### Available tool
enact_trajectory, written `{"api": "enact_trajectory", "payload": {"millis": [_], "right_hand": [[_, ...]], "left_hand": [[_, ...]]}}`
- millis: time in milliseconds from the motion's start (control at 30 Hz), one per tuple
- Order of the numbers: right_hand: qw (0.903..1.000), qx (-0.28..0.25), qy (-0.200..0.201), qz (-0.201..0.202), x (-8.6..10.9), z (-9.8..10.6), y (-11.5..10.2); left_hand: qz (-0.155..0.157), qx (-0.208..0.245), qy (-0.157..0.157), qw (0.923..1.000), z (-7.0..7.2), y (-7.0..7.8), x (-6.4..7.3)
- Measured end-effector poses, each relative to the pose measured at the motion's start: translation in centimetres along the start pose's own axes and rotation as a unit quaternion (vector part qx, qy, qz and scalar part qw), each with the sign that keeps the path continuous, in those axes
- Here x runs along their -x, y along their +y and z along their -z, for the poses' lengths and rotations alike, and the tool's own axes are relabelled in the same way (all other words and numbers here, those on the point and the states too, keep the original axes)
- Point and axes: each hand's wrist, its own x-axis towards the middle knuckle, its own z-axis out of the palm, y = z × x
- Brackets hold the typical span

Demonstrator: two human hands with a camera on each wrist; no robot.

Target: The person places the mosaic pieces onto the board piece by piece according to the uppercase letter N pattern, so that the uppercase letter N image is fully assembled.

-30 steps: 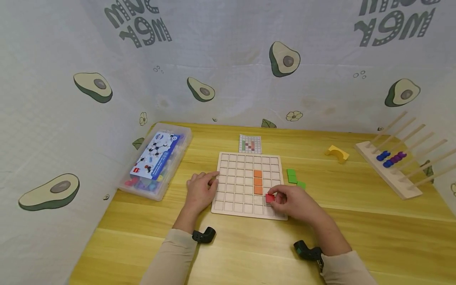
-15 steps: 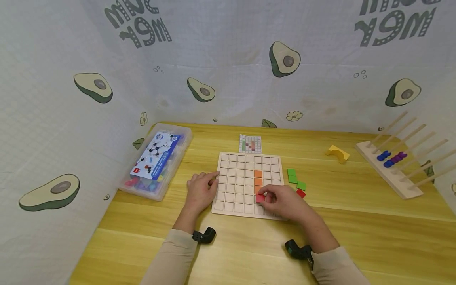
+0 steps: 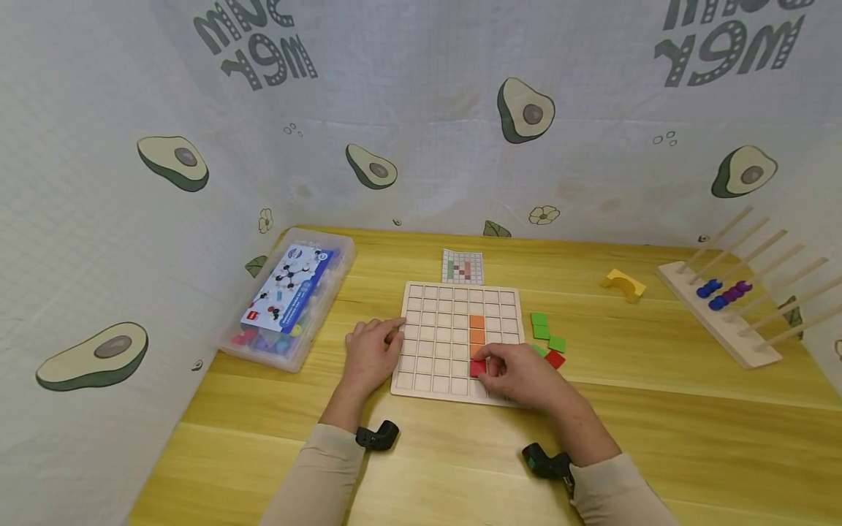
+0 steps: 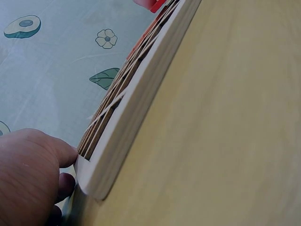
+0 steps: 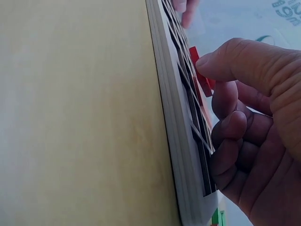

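Observation:
My right hand (image 3: 526, 372) pinches a small red square tile (image 3: 477, 368) between thumb and finger, just below a column of orange tiles (image 3: 476, 336) on the wooden grid board (image 3: 424, 343). In the right wrist view the held red tile (image 5: 201, 70) stands tilted at the board's surface; its seating in a cell cannot be told. A finger of my left hand (image 3: 371, 356) reaches to the board's left edge and touches it, as the left wrist view also shows. Right of the board lie several loose green tiles (image 3: 540, 331) and another red tile (image 3: 555, 359), partly behind my right hand.
Behind the board lies a small printed pattern card (image 3: 462, 267). A clear plastic box (image 3: 322, 307) with a molecule label stands left. Toward the right are a yellow arch block (image 3: 623, 284) and a wooden peg rack (image 3: 717, 314) with blue and purple beads.
My right hand has moved left with the red tile, to below the orange column, uncovering the loose red tile at the right. My left hand stays in place.

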Motion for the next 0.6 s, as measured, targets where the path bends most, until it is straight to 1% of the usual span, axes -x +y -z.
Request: {"api": "enact_trajectory", "payload": {"millis": [267,433,600], "right_hand": [[1.0,0.004,-0.002,0.0,-0.04,-0.09,0.1],[0.9999,0.008,-0.004,-0.007,0.02,-0.04,-0.01],[0.9998,0.0,-0.009,-0.019,0.13,0.25,-0.08]], "left_hand": [[-0.002,-0.002,0.003,1.0,-0.03,-0.04,0.05],[-0.003,0.002,0.003,1.0,0.0,-0.03,0.06],[-0.005,0.001,0.001,1.0,-0.01,-0.05,0.06]]}}
